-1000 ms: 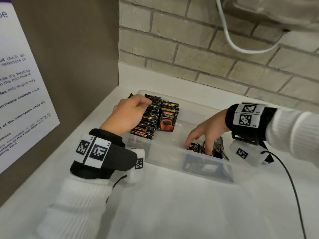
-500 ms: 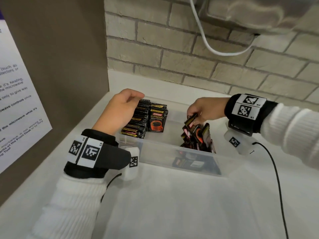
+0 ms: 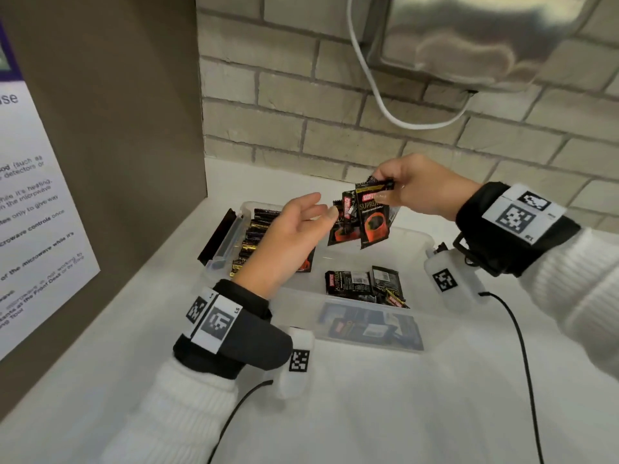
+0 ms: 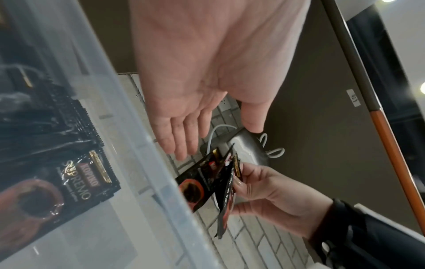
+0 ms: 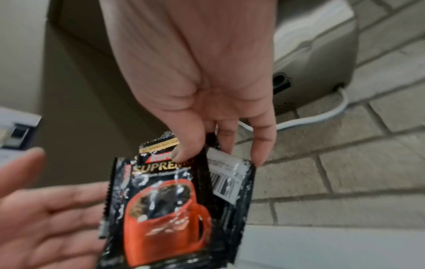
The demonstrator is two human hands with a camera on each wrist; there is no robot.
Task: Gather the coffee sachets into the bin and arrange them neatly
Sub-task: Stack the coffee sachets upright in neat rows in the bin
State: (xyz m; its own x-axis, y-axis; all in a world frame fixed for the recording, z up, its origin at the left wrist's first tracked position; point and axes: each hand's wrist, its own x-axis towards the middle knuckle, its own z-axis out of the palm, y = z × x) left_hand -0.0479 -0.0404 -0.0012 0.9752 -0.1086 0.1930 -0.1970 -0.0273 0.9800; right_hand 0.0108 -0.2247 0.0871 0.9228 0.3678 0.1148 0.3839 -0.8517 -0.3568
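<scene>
My right hand (image 3: 395, 187) pinches a small bunch of black coffee sachets (image 3: 371, 217) by their top edges, hanging above the clear plastic bin (image 3: 301, 308). In the right wrist view the front held sachet (image 5: 165, 209) shows an orange cup. My left hand (image 3: 311, 212) is open, palm up, just left of the hanging sachets, fingertips almost touching them. A neat upright row of sachets (image 3: 256, 241) stands at the bin's left end. Loose sachets (image 3: 365, 284) lie on the bin's floor at the right.
The bin sits on a white counter (image 3: 368, 413) in a corner. A brown panel with a notice (image 3: 33, 195) rises at the left, a brick wall (image 3: 301, 112) behind. A metal appliance (image 3: 469, 38) with a white cord (image 3: 385, 105) hangs above.
My right hand picked up a bunch of sachets from the bin's right side and lifted it above the bin. My left hand left the upright row and opened toward the bunch.
</scene>
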